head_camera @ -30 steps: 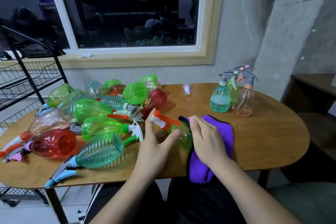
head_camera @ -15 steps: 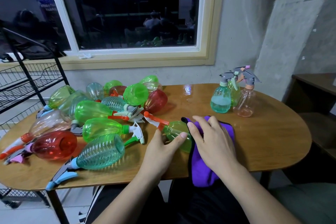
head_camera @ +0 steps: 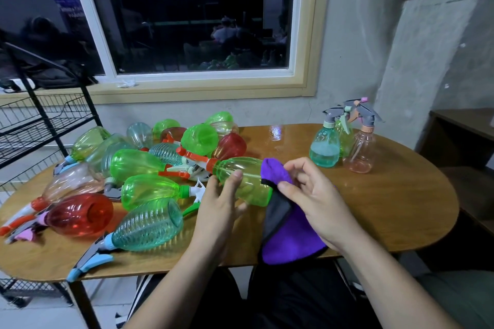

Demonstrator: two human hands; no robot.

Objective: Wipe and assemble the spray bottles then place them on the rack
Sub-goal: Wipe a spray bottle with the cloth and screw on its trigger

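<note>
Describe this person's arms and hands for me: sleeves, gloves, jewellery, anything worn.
Nothing is worn on either arm. The left forearm and right forearm are bare as far as the bottom edge of the picture, with no sleeve in view. The left hand and right hand are ungloved, and no ring, watch or bracelet shows.

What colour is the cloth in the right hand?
The cloth is purple with black trim; head view.
</note>
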